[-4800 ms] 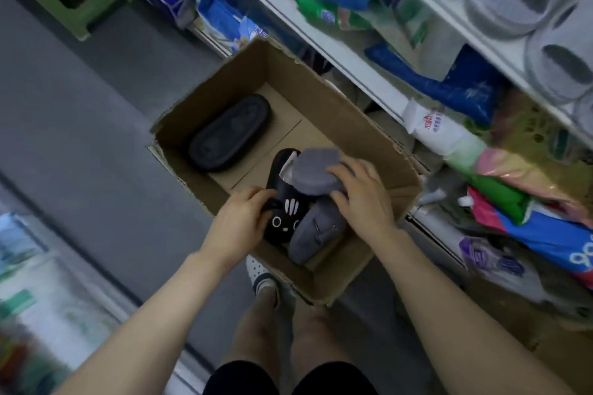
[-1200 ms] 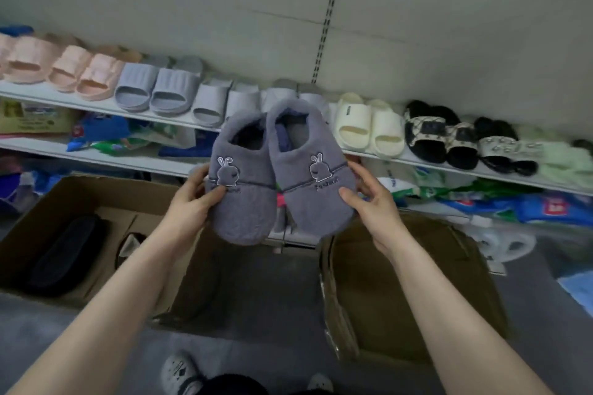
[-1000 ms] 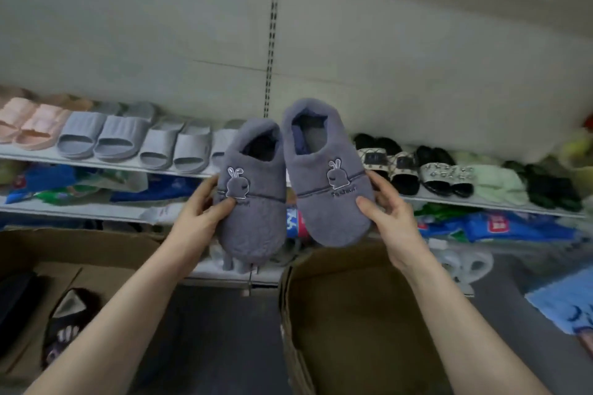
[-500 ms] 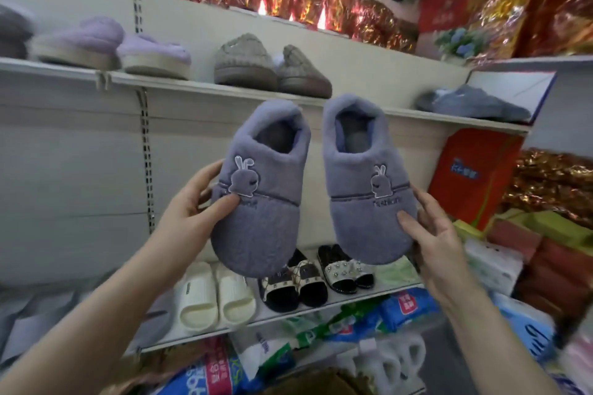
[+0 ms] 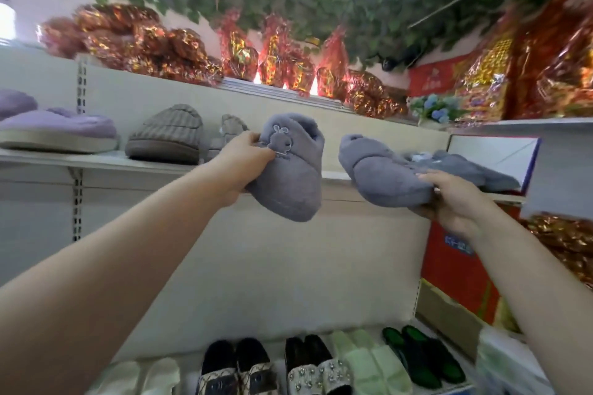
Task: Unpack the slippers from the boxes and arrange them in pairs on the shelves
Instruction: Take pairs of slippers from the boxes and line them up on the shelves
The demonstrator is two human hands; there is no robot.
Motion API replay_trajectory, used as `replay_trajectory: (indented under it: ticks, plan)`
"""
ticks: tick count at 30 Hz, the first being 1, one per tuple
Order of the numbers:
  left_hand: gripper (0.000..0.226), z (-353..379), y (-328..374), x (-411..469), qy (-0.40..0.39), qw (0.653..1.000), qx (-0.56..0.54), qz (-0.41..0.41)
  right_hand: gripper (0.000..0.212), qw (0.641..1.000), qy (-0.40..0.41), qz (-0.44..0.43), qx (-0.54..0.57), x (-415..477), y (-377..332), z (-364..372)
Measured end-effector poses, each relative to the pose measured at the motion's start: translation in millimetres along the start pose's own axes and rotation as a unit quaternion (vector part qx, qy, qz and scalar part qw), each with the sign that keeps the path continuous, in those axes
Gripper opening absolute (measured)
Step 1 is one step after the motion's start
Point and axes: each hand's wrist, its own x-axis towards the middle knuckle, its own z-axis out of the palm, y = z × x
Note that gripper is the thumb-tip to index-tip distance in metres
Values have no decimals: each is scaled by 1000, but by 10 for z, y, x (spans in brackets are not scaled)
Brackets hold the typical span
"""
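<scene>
Gripping one grey plush slipper apiece, a person's two hands reach up to a white upper shelf (image 5: 96, 161). The left hand (image 5: 245, 159) curls fingers and thumb round the rabbit-embroidered left slipper (image 5: 290, 183), which hangs toe-down in front of the shelf edge. The right hand (image 5: 455, 199) clasps the toe of the right slipper (image 5: 382, 175), which lies nearly level across that edge; whether it touches the board cannot be told. Just beyond, another grey slipper (image 5: 465, 167) lies on the shelf, with striped brown slippers (image 5: 167, 135) and lilac slippers (image 5: 57, 131) to the left. Black, beaded and green pairs line the lower shelf (image 5: 475, 390).
</scene>
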Motion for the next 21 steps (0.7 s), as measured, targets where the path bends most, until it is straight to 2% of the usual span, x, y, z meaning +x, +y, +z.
replay_trajectory:
  ticks: [4, 6, 8, 9, 11, 12, 13, 15, 17, 18, 21]
  plan:
    - [21, 521, 57, 415, 11, 996, -61, -67, 16, 998, 10, 28, 58, 410, -14, -168]
    - [27, 734, 84, 552, 23, 989, -112, -94, 21, 998, 18, 5, 55, 529, -12, -213]
    - [40, 899, 91, 709, 45, 992, -85, -75, 35, 999, -13, -40, 17, 586, 13, -246]
    - [51, 961, 81, 775, 58, 996, -40, -51, 53, 997, -41, -64, -17, 584, 35, -268]
    - [89, 1030, 34, 813, 70, 993, 99, -14, 90, 980, -72, -120, -142, 567, 90, -325]
    - [103, 1056, -6, 785, 63, 979, 192, 4, 96, 961, -69, -156, -218, 560, 113, -347]
    - [107, 1091, -68, 740, 59, 955, 291, 30, 96, 940, -57, -186, -279, 575, 137, -370]
    - [97, 1143, -217, 683, 54, 893, 424, 139, 87, 905, -27, -228, -359, 640, 170, -369]
    - [75, 1159, -320, 688, 51, 834, 484, 260, 73, 879, -11, -256, -403, 733, 207, -303]
    - [68, 1154, -357, 725, 53, 813, 499, 294, 68, 870, -7, -266, -414, 768, 229, -249]
    - [56, 1112, -340, 822, 57, 808, 498, 308, 65, 846, 4, -297, -442, 871, 319, -53]
